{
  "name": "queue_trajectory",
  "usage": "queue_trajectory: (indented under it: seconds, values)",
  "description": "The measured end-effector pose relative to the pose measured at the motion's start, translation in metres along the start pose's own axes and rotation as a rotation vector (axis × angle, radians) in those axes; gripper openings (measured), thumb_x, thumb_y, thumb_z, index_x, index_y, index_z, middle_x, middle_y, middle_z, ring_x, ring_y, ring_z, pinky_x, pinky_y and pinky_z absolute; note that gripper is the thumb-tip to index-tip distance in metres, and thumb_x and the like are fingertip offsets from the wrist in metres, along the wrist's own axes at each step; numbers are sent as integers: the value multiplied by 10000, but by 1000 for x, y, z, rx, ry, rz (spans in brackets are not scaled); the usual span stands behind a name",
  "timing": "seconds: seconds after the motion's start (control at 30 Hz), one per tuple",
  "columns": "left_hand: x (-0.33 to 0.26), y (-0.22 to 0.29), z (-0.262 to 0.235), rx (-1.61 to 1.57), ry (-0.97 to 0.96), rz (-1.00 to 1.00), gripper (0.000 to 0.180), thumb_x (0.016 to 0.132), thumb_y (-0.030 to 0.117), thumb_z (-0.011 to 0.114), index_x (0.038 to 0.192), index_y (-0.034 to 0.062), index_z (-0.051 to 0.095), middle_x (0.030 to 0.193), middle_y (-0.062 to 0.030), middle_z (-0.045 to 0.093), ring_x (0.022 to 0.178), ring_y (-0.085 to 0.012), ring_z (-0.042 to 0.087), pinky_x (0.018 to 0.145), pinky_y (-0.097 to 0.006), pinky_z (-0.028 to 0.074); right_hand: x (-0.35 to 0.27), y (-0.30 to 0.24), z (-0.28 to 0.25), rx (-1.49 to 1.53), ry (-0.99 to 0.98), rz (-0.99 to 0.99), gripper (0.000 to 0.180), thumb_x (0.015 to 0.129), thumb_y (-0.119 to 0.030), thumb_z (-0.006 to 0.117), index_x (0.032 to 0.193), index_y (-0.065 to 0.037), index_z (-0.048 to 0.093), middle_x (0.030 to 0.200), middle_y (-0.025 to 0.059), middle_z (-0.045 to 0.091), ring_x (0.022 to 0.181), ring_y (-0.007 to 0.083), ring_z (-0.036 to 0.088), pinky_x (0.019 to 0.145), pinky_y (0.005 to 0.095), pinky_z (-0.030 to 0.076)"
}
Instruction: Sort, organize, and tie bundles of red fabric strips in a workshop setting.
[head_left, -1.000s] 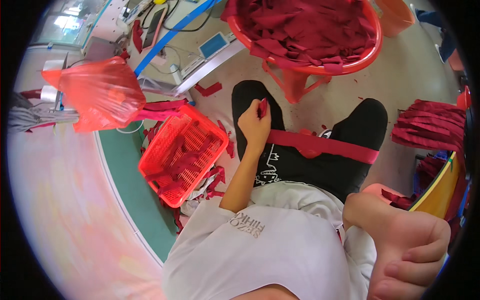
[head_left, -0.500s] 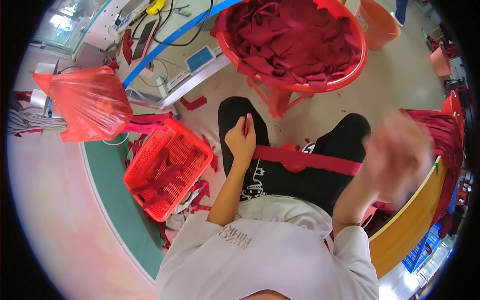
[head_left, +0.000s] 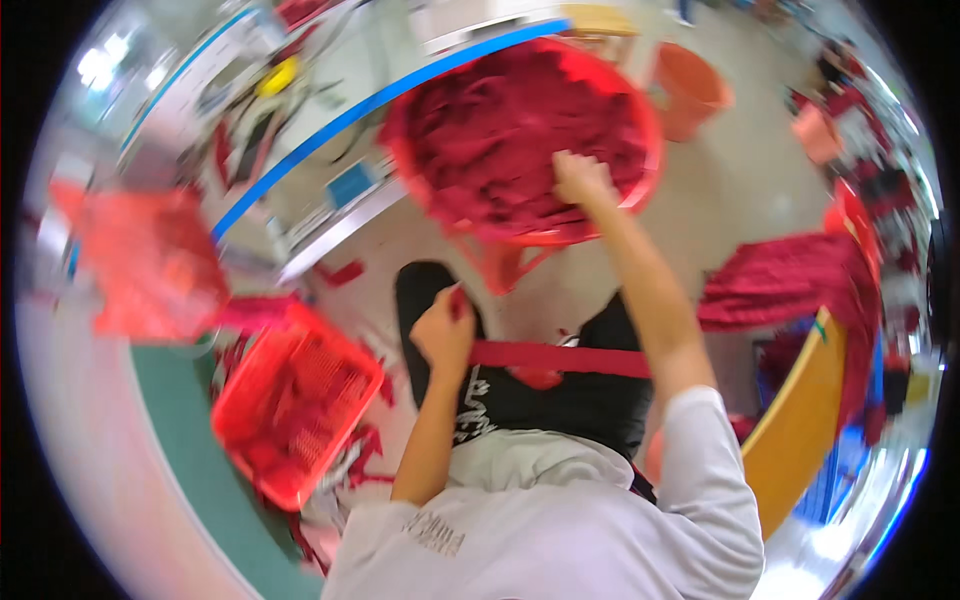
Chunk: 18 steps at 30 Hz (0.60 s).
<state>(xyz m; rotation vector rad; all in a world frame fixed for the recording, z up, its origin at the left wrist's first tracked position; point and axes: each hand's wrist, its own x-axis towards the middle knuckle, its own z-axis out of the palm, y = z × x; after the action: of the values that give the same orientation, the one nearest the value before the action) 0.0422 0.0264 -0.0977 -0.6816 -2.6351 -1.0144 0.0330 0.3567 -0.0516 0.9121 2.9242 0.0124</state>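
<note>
My left hand point(head_left: 443, 330) is closed around one end of a dark red cloth strip point(head_left: 570, 357), and a bit of the cloth sticks out at the top of the fist. The strip stretches across my lap toward the right and passes out of sight behind my right forearm. Reaching forward, my right hand point(head_left: 583, 178) is over the near right part of a heap of dark red cloth pieces point(head_left: 490, 130). Its fingers are curled and blurred, and what they hold, if anything, is hidden. The heap fills a wide red basin point(head_left: 655, 150).
A red plastic basket point(head_left: 345, 395) with cloth scraps stands at left, below a red plastic bag point(head_left: 155, 265). A blue-edged table point(head_left: 330, 135) lies ahead. Dark red cloth point(head_left: 790, 280) drapes by a wooden board point(head_left: 800, 430) at right. An orange bucket point(head_left: 688, 90) stands behind the basin.
My right hand has swung from the right side forward and left to the basin. The left hand still holds the strip. The whole view has shifted with my head.
</note>
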Motion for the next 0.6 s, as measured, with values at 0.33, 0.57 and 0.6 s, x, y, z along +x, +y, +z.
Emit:
queue_trajectory:
  seconds: [0.33, 0.57, 0.6]
  values:
    - [-9, -14, -4, -108, 29, -48, 445, 991, 382, 526, 982, -32, 689, 757, -206, 680, 650, -340, 648, 597, -413, 484, -19, -2, 15, 329, 326, -57, 221, 724, -246, 607, 791, -71, 725, 839, 134, 697, 868, 325, 654, 712, 469, 513]
    - [-11, -14, -7, -217, -25, -120, 488, 1009, 385, 504, 880, -62, 653, 694, -153, 630, 635, -283, 594, 619, -390, 458, -83, -35, -71, 938, 554, -527, 211, 708, -227, 633, 650, -29, 585, 660, 167, 577, 696, 377, 568, 640, 491, 448]
    - [-10, -14, -6, -248, -17, -131, 493, 1011, 381, 502, 858, -67, 639, 693, -155, 619, 633, -272, 583, 617, -388, 451, -100, -45, -85, 995, 536, -586, 214, 706, -213, 631, 644, -18, 567, 659, 176, 558, 699, 380, 561, 628, 489, 434]
